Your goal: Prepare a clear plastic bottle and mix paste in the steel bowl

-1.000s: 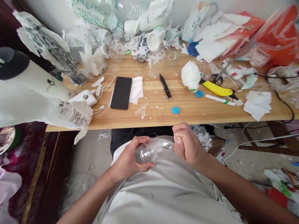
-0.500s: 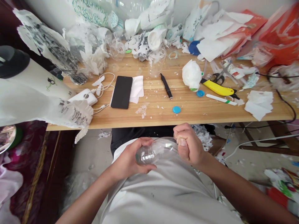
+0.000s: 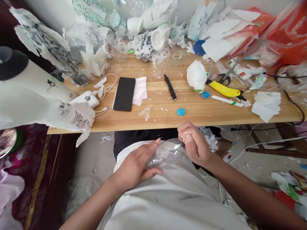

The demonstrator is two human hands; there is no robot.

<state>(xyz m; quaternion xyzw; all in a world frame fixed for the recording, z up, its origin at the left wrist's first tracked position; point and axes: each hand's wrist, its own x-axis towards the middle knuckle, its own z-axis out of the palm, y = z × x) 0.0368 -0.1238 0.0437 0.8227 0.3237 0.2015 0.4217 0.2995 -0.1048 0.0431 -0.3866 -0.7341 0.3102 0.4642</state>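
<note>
One bottle [image 3: 165, 153] below the tabletop's [image 3: 134, 122] front edge

Clear and tilted on its side, it lies over the shirt [image 3: 165, 198]. The right hand [image 3: 195, 145] is clenched around its right end. The left hand [image 3: 137, 163] is spread against the other end, fingers straight, thumb apart. Near the tabletop's front edge sits a blue cap [image 3: 181, 111]; a pen [image 3: 170, 88] lies behind it, a phone [image 3: 124, 94] toward the left edge.

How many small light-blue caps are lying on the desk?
2: one light-blue cap near the front edge of the desk, and another light-blue cap near the yellow-handled tool. More may be hidden among the clutter.
</note>
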